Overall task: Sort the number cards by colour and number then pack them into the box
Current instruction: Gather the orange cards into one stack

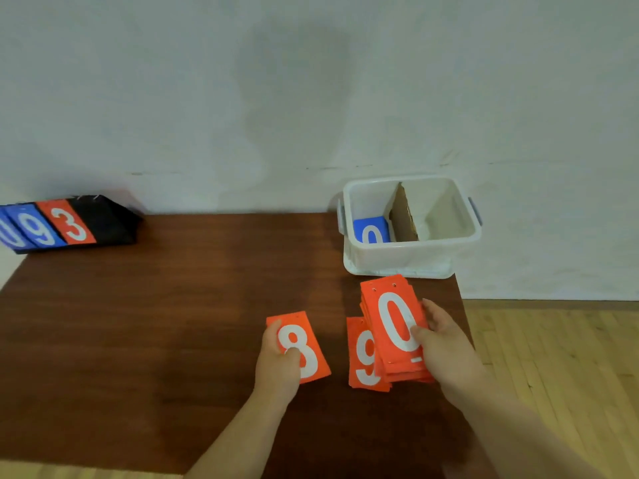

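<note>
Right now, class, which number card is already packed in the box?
The blue 0 card, in the white box, left of the cardboard divider. The red 8 card, red 9 card and red 0 stack are all outside it.

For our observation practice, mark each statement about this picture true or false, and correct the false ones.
1. The left hand holds a red 8 card. True.
2. The right hand holds a stack of blue cards. False: the stack is red, with a 0 on top.
3. A cardboard divider splits the white box. True.
4. A blue card lies in the box's right compartment. False: the blue card is in the left compartment.
5. A red 9 card lies on the table. True.
</note>
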Demonstrator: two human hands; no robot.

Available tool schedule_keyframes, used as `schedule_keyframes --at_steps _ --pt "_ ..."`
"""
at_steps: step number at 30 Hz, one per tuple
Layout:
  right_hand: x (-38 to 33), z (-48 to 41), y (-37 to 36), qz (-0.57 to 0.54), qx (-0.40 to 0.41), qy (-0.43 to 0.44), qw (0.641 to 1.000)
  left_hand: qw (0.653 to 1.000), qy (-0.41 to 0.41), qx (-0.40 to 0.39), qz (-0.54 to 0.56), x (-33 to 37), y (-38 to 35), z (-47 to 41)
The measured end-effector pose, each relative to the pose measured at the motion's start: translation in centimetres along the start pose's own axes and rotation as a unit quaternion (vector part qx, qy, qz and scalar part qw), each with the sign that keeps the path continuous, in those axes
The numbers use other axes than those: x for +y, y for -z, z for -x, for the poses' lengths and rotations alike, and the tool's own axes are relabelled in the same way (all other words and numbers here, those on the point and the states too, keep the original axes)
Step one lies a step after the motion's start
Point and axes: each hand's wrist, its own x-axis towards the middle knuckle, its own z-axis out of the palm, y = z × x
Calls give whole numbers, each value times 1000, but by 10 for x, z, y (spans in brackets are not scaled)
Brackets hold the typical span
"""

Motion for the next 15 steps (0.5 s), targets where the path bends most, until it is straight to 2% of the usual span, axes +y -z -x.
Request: schedule_keyframes --at_steps 5,8,12,15 --pt "-45 28 -51 -158 -112 -27 981 995 -52 -51 66 20 57 18" --pt "-66 46 -85 -201 -161 -10 966 981 -113 -90 130 32 86 28" --pt "-83 62 -129 -184 -151 42 970 955 -177 -121 205 51 125 38" --pt "-81 64 -156 -114 -101 83 985 941 -192 -117 253 56 147 36"
